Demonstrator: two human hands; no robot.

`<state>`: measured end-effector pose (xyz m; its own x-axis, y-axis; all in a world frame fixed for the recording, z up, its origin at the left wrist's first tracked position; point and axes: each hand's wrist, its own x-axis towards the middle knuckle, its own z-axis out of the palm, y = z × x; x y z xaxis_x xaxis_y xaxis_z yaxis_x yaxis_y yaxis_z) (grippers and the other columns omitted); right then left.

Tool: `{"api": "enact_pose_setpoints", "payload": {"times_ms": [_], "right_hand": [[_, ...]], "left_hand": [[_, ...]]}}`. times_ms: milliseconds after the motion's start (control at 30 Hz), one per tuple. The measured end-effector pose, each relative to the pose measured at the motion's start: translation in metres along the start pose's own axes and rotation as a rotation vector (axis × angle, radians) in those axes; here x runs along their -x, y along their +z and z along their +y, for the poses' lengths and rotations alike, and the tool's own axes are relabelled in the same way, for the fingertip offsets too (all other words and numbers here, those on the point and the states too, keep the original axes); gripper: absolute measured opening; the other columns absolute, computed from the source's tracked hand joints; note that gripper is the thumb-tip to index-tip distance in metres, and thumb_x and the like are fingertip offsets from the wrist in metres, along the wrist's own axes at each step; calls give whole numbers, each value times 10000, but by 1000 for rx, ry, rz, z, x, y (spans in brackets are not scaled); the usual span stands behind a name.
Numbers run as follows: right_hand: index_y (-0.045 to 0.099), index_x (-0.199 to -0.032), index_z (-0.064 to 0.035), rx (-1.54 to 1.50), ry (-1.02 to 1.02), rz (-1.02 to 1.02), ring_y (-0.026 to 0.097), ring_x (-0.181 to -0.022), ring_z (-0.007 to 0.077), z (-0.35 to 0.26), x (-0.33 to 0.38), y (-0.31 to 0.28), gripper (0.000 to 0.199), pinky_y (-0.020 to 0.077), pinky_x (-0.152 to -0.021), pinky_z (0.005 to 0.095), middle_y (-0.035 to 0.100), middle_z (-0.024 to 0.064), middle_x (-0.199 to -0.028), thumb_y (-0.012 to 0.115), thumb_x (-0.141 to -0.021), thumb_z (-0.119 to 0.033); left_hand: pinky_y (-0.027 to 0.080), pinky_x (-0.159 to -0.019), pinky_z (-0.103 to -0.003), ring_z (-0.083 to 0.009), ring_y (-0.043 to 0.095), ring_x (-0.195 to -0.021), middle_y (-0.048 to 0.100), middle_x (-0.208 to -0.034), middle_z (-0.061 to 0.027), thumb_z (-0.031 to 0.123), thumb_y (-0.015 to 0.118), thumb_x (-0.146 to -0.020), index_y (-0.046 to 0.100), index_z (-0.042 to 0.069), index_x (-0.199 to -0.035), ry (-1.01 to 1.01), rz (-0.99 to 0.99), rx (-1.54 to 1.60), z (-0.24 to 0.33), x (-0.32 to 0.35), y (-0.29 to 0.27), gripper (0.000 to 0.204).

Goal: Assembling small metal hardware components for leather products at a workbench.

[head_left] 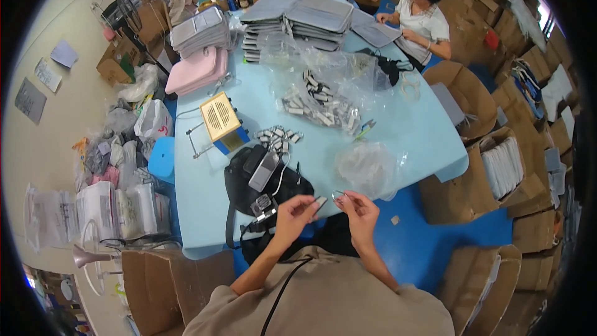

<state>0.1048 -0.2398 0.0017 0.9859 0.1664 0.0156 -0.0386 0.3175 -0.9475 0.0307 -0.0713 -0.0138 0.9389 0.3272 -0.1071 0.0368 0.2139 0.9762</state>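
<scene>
— Where are the hands?
— Left hand [292,211] pinches a small grey tag [319,201]; right hand [359,208] grips a thin metal ring [337,195] — both at the light-blue table [410,130] edge, six o'clock.
— Nearby?
— Black bag [245,180] at ten o'clock; clear plastic bag [367,168] at one o'clock.

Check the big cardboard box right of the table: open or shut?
Open: the cardboard box has its flaps spread, showing a stack of white packets inside.

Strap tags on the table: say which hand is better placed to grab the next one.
Left, probably. The left hand is nearer the small pile of strap tags; the right hand pinches a metal ring.
</scene>
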Motion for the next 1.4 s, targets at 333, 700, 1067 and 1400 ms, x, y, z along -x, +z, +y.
{"api": "enact_pose_setpoints", "payload": {"times_ms": [333,700,1067,1400], "right_hand": [[696,-1172,69,-134,323,-175,708,-911,152,-11,8,13,218,612,-843,302,733,119,-1015,674,-973,-19],[746,-1089,36,30,256,-444,663,-823,136,-15,8,12,150,570,-722,265,708,93,-957,684,-959,-5],[749,-1048,44,34,299,-523,649,-786,126,-9,7,7,118,539,-693,251,710,94,-940,692,-948,19],[718,-1093,72,17,406,-575,698,-859,164,-17,6,8,164,617,-700,286,719,117,-979,694,-934,37]], "left_hand": [[468,-624,-195,-65,654,-726,723,-879,-24,117,719,-966,728,-6,-1147,21,-9,5,23,8,-9,220],[480,-647,-229,-89,606,-695,698,-837,-36,131,709,-966,751,-22,-1099,-274,-238,181,31,9,-36,207],[381,-530,-219,-75,519,-606,665,-800,-10,74,737,-933,741,-1,-1001,-394,-400,239,19,8,-42,100],[349,-519,-209,-49,485,-591,668,-804,-2,68,723,-935,740,13,-979,-420,-482,210,21,9,-44,73]]}}
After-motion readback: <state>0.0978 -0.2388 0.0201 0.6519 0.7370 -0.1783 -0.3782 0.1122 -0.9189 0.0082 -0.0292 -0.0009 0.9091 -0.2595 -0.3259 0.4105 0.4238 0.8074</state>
